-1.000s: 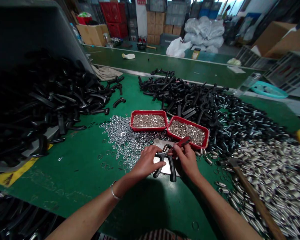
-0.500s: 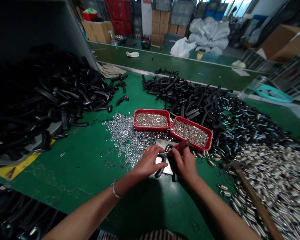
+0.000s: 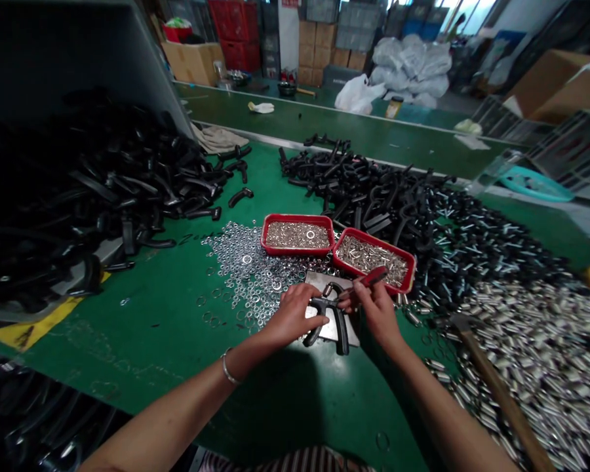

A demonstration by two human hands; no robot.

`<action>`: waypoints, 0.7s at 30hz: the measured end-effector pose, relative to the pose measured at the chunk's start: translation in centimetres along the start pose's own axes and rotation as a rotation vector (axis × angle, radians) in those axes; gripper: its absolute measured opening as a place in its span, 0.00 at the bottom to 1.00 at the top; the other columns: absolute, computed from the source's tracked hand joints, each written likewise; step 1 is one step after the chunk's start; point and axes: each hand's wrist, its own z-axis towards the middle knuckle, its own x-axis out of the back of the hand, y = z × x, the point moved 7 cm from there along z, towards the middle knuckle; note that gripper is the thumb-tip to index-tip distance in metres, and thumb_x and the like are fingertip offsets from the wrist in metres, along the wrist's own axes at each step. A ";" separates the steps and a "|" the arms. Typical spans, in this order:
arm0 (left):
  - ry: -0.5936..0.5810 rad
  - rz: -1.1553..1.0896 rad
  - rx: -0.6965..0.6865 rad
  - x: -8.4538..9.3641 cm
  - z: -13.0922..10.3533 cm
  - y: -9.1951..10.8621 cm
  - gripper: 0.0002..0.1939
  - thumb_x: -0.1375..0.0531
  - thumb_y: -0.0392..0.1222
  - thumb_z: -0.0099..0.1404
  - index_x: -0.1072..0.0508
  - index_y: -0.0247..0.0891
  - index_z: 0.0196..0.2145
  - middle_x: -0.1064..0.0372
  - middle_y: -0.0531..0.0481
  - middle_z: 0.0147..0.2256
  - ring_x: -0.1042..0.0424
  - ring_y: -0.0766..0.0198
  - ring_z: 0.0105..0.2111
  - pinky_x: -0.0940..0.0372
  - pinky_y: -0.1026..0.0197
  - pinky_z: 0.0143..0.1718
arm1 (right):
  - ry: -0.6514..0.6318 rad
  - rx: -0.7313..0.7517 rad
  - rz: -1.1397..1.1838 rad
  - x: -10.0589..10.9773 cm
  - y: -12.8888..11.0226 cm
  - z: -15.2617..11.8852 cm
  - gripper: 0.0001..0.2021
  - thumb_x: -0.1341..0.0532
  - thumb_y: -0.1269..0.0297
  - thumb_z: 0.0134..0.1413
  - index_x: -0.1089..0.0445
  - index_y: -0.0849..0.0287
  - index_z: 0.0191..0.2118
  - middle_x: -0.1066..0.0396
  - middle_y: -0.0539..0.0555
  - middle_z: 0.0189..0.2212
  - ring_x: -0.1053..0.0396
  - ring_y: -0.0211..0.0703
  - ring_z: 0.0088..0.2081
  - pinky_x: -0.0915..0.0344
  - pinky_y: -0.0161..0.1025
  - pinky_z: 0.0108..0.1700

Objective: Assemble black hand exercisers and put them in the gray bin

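Observation:
My left hand (image 3: 295,313) is closed on a black two-handled clamp tool (image 3: 341,331), holding it over a metal plate (image 3: 317,278). One of its handles points toward me beside the thumb. Pinched in my right hand (image 3: 377,311) is a red-handled hand tool (image 3: 373,276), perhaps pliers or a screwdriver. Its tip points left at the clamp's upper part, where a small silver coil or cylinder (image 3: 328,289) shows. The exact contact at the tip is too small to tell.
Behind my hands stand two red trays, one with tiny metal parts (image 3: 264,244), one with pins (image 3: 409,283). Loose nuts and rings (image 3: 236,262) lie left. Silver springs (image 3: 545,354), a hammer (image 3: 501,387) and black handles (image 3: 373,190) lie right and behind. A bin (image 3: 162,72) of black parts stands left.
My right hand has shifted right and drawn back from the clamp, with the red-handled tool turned to lie slantwise. More of the clamp's right handle shows. The left hand stays in place.

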 end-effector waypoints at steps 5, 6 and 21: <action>-0.008 0.019 0.003 -0.1 0.1 0.0 0.23 0.32 0.46 0.59 0.32 0.43 0.50 0.34 0.47 0.51 0.38 0.50 0.54 0.46 0.46 0.58 | 0.003 0.054 -0.160 -0.6 0.2 -0.5 0.12 0.44 0.51 0.65 0.39 0.54 0.43 0.23 0.53 0.33 0.23 0.46 0.30 0.27 0.42 0.33; -0.006 0.023 0.008 -0.1 0.1 0.0 0.23 0.32 0.46 0.59 0.32 0.43 0.50 0.34 0.47 0.51 0.38 0.50 0.54 0.46 0.46 0.58 | -0.001 0.063 -0.220 -0.8 0.0 -0.7 0.12 0.45 0.51 0.65 0.39 0.53 0.43 0.23 0.53 0.33 0.22 0.46 0.30 0.27 0.42 0.34; -0.013 0.127 -0.052 0.3 -0.6 1.1 0.24 0.35 0.51 0.62 0.31 0.41 0.53 0.33 0.44 0.53 0.37 0.50 0.53 0.42 0.47 0.55 | -0.130 0.230 -0.540 -1.6 -5.3 -3.1 0.10 0.50 0.55 0.68 0.39 0.54 0.45 0.26 0.53 0.33 0.28 0.44 0.31 0.33 0.39 0.35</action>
